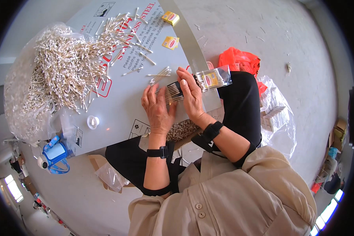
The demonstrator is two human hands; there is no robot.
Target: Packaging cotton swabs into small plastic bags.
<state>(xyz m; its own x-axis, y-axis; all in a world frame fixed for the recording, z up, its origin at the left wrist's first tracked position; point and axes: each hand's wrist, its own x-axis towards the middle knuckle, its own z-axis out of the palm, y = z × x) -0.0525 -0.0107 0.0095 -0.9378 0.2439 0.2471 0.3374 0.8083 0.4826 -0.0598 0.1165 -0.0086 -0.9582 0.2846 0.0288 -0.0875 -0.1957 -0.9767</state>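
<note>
At the near right edge of the metal table (126, 98), both hands work over one row of cotton swabs. My left hand (159, 110) curves its fingers over a bundle of cotton swabs (172, 93) lying side by side against a black strip. On edge beside it, my right hand (191, 98) has its fingers together across a clear pack of cotton swabs (218, 78) with a yellow label (209, 80). The pack's open-looking plastic end sticks out past the table edge. Its middle is hidden under the right hand. Several loose swabs (161, 73) lie just beyond my left fingers.
A big clear bag spills a heap of cotton swabs (63, 67) at left. Yellow label stacks (170, 17) sit along the far edge. A white cap (93, 122) and blue bottle (56, 153) are at lower left. A red bag (240, 61) and clear bag (277, 118) stand right.
</note>
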